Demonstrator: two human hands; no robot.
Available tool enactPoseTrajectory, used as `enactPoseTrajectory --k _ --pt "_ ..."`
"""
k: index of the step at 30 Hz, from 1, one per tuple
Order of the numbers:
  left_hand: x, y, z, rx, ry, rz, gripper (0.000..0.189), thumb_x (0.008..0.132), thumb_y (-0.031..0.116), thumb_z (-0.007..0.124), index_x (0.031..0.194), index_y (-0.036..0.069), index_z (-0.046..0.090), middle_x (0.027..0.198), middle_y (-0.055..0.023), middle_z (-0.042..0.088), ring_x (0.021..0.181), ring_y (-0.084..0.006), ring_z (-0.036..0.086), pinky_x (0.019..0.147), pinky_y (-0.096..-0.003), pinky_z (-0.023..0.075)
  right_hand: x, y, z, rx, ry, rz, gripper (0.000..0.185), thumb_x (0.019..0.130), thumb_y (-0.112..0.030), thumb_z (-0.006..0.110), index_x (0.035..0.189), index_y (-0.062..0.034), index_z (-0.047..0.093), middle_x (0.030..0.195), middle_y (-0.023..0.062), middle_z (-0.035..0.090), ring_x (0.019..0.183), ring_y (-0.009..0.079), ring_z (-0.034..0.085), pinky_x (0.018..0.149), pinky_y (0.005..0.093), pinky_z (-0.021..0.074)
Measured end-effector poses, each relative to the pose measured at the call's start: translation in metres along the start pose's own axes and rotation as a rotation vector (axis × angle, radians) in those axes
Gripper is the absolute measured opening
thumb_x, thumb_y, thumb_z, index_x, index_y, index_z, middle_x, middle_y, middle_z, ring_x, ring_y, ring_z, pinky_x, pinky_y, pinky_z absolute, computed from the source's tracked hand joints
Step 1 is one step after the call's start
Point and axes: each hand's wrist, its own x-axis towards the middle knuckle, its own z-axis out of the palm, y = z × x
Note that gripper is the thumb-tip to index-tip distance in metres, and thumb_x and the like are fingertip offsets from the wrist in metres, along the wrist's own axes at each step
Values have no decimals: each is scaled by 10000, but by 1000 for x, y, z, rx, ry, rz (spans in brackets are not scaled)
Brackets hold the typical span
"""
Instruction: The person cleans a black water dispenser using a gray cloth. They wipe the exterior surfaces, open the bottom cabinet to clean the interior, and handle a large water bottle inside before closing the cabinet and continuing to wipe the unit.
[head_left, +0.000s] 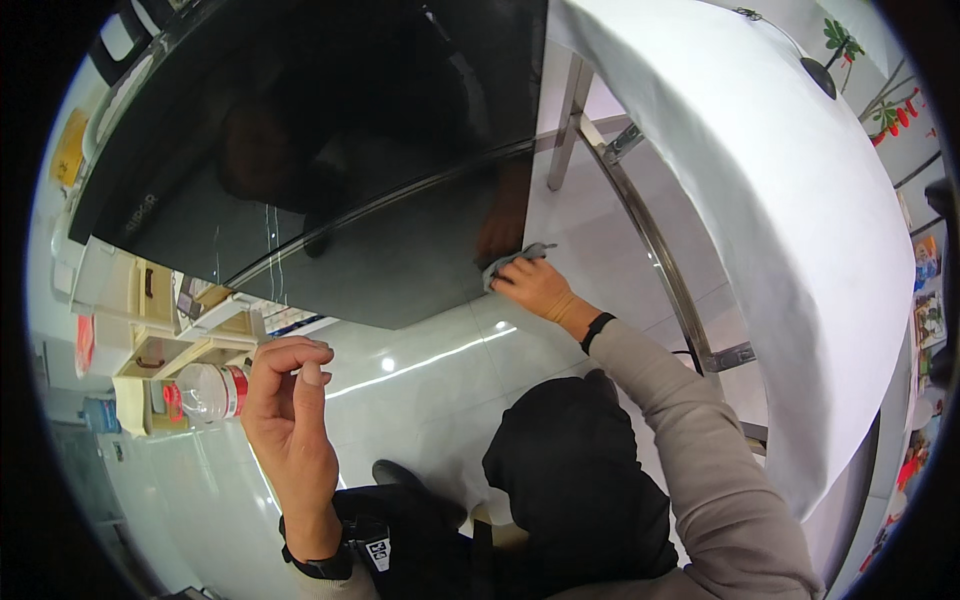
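Note:
My right hand (537, 287) holds a crumpled grey cloth (495, 271) against the lower right corner of a glossy black panel (375, 255), which bears the maker's name Supor. The panel mirrors the hand and arm. A long seam with a metallic trim line crosses it. My left hand (292, 420) is raised at the lower left, away from the panel, with fingers curled and thumb up; nothing shows in it. Behind it, seen past the wrist side, is a clear plastic bottle (204, 391) with a red cap and red label.
A table with a white cover (765, 187) and a curved metal frame (667, 277) stands close on the right. Cream drawers (154, 352) are at the left. My knees and a shoe show over the shiny tiled floor (420, 375). A potted plant with red ornaments is at the upper right.

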Motion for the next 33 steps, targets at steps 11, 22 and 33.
enactPoseTrajectory --k 11,22,33 --pt "-22 20 -20 26 35 36 97 1004 49 610 1047 -14 670 1090 -104 637 968 -159 589 855 -274 461 3 -18 15 14 52 130 241 740 -96 732 959 -198 744 938 -29 635 822 190 663 627 320 553" --pt "-14 -30 -49 175 -26 -96 112 988 39 636 1085 -3 672 1069 -87 694 979 -174 680 824 -302 545 13 -54 27 961 -72 1066 204 869 -59 809 1047 -69 710 982 31 659 851 125 632 756 282 525" --pt "1 -64 45 -608 -220 -571 655 1046 448 613 1489 -15 474 1349 -188 626 1206 -269 640 979 -392 551 171 -64 -180 1413 -377 667 219 949 -37 738 1154 0 668 1035 13 678 965 96 638 852 274 527"
